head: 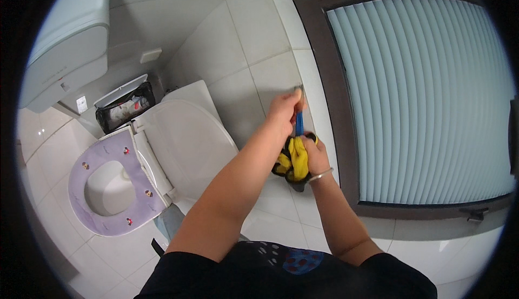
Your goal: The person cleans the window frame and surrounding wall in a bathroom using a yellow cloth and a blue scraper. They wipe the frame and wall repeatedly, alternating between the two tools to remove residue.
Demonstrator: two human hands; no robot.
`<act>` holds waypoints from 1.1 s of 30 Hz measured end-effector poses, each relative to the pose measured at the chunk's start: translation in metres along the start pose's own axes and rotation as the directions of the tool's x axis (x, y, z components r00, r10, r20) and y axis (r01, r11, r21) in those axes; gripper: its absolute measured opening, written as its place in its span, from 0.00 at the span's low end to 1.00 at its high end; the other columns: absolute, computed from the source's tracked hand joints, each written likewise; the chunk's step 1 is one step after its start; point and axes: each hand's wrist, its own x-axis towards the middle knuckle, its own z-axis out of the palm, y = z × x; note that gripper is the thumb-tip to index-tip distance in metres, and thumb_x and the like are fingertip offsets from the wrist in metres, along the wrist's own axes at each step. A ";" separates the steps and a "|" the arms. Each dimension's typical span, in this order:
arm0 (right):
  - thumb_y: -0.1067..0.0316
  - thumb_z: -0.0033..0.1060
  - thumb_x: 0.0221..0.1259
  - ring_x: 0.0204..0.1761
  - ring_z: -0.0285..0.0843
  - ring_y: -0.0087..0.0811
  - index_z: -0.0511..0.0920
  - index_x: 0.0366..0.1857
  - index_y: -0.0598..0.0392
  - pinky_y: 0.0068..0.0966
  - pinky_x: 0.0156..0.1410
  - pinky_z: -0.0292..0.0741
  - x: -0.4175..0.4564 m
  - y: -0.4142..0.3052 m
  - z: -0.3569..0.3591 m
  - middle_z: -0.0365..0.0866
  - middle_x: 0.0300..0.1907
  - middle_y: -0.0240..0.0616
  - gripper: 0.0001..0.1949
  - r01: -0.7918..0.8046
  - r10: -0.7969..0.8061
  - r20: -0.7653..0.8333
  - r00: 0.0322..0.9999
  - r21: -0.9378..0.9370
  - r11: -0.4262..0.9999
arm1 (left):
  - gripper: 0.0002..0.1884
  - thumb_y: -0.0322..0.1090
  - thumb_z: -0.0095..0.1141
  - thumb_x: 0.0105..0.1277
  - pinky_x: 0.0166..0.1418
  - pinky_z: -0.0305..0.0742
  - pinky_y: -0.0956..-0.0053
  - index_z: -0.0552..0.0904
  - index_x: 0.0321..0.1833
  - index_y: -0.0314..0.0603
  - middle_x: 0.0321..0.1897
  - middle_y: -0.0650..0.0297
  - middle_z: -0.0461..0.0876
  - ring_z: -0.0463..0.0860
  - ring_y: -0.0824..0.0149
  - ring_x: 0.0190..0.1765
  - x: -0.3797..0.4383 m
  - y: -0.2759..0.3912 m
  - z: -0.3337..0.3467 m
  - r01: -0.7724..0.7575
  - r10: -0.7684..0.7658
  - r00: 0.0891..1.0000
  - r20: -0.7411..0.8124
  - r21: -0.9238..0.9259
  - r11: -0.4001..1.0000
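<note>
Against the tiled wall beside the window, my left hand pinches the upper end of a blue strip, which may be a strap or a handle. A small dark piece shows just above those fingertips; what it is I cannot tell. Below, my right hand is closed around a bunched yellow-and-black fabric bundle, close to where the blue strip enters it. The bundle could be gloves or a cloth. A dark grey tip pokes out underneath it. A bangle circles my right wrist.
To the left is a toilet with a purple seat cover and its lid raised. Behind it stands a waste bin lined with a black bag. A white dispenser hangs upper left. A dark-framed window fills the right.
</note>
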 end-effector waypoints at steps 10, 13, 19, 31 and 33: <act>0.65 0.53 0.60 0.34 0.76 0.26 0.73 0.43 0.61 0.23 0.40 0.74 0.016 -0.022 0.021 0.77 0.33 0.35 0.12 0.027 -0.027 0.007 1.000 -0.056 0.998 | 0.14 0.46 0.58 0.64 0.27 0.67 0.80 0.78 0.28 0.43 0.21 0.68 0.78 0.73 0.74 0.24 0.015 0.025 -0.005 -0.038 0.032 0.997 0.069 0.096 0.995; 0.66 0.52 0.61 0.33 0.72 0.23 0.75 0.40 0.61 0.21 0.40 0.71 -0.001 0.006 0.007 0.75 0.32 0.32 0.09 0.042 -0.042 -0.002 0.999 -0.043 0.998 | 0.13 0.44 0.58 0.64 0.29 0.68 0.80 0.79 0.29 0.43 0.22 0.68 0.78 0.74 0.73 0.25 -0.001 0.005 -0.007 0.051 -0.053 0.998 0.019 0.103 0.993; 0.68 0.50 0.62 0.35 0.76 0.27 0.72 0.41 0.60 0.24 0.43 0.74 0.004 -0.014 0.013 0.78 0.35 0.37 0.09 0.024 -0.022 0.026 0.999 -0.048 0.999 | 0.14 0.45 0.58 0.65 0.33 0.70 0.80 0.79 0.31 0.40 0.24 0.66 0.78 0.76 0.73 0.28 -0.001 0.021 -0.001 -0.003 -0.003 0.998 0.059 0.091 0.996; 0.66 0.53 0.60 0.31 0.72 0.24 0.75 0.38 0.59 0.22 0.39 0.72 0.028 -0.035 0.039 0.76 0.30 0.32 0.09 0.039 -0.039 0.016 0.999 -0.027 0.999 | 0.14 0.46 0.57 0.64 0.27 0.66 0.79 0.79 0.28 0.44 0.22 0.68 0.78 0.73 0.74 0.23 0.016 0.054 0.011 -0.044 0.045 0.998 -0.049 0.015 0.999; 0.65 0.51 0.61 0.34 0.76 0.27 0.74 0.43 0.60 0.24 0.41 0.74 0.030 -0.030 0.040 0.78 0.34 0.35 0.11 0.038 -0.037 0.057 0.998 -0.021 0.999 | 0.14 0.44 0.59 0.64 0.32 0.72 0.77 0.79 0.34 0.40 0.26 0.64 0.80 0.76 0.71 0.26 0.023 0.052 0.003 -0.009 0.009 1.000 -0.009 -0.015 1.000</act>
